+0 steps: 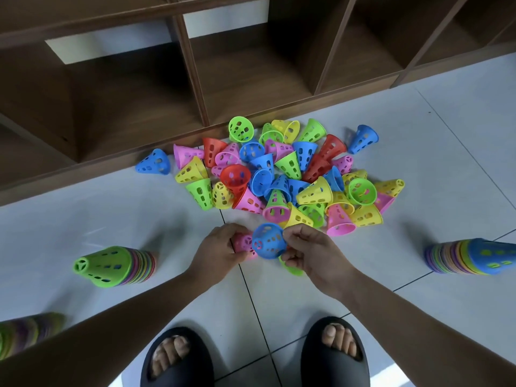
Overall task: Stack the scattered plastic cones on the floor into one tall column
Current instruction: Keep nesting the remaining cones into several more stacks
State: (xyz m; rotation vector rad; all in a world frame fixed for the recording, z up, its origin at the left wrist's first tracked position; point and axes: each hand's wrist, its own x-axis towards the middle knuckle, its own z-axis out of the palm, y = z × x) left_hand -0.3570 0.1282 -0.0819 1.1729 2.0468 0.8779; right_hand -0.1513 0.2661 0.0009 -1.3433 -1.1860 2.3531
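A heap of several perforated plastic cones [284,174] in red, blue, green, yellow and pink lies on the tiled floor against a wooden shelf. Just in front of the heap, my left hand [220,248] grips a pink cone [243,243]. My right hand [310,254] pinches a blue cone [268,241] by its rim, its narrow end facing the pink one. A green cone [291,268] shows partly under my right hand. A stack topped by a green cone [111,266] stands at the left. Another stack topped by a blue cone [474,256] stands at the right.
The brown wooden shelf unit [195,79] with open compartments runs along the back. A third multicoloured stack [25,335] is at the lower left, partly behind my left forearm. My feet in black slippers [178,358] stand at the bottom. Single blue cones [155,162] lie apart from the heap.
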